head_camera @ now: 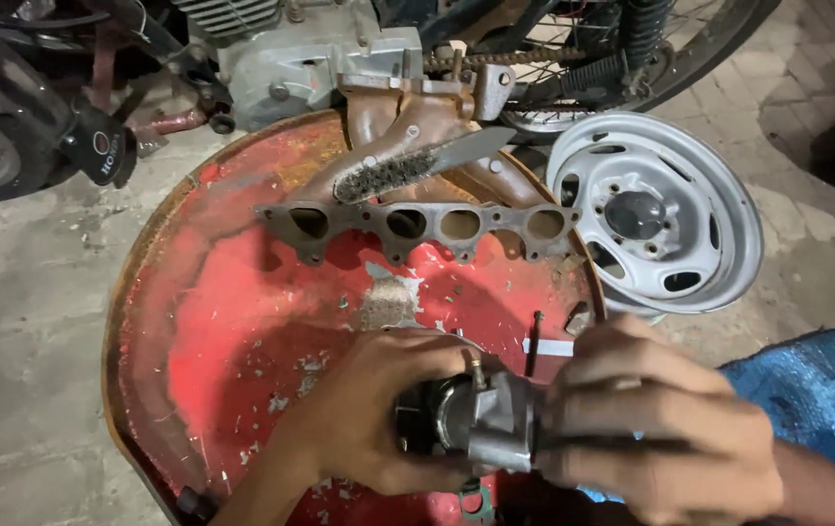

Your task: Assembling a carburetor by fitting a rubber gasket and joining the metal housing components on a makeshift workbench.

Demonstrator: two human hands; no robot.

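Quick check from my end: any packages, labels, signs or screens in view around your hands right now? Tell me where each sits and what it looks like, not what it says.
Round black cap with a pale ring and pale lettering: far left, on the dark motorcycle part beside the red round metal drum top.
No packages, signs or screens show; the grey metal part held in the left hand and right hand shows no label.

grey concrete floor (pixel 28 321) with cracks, brick paving (pixel 778 68) at upper right; a red drum top (pixel 242 321) serves as bench, a motorcycle (pixel 271 49) behind, a white wheel rim (pixel 656 219) beside it, blue tarp (pixel 816 399) at right
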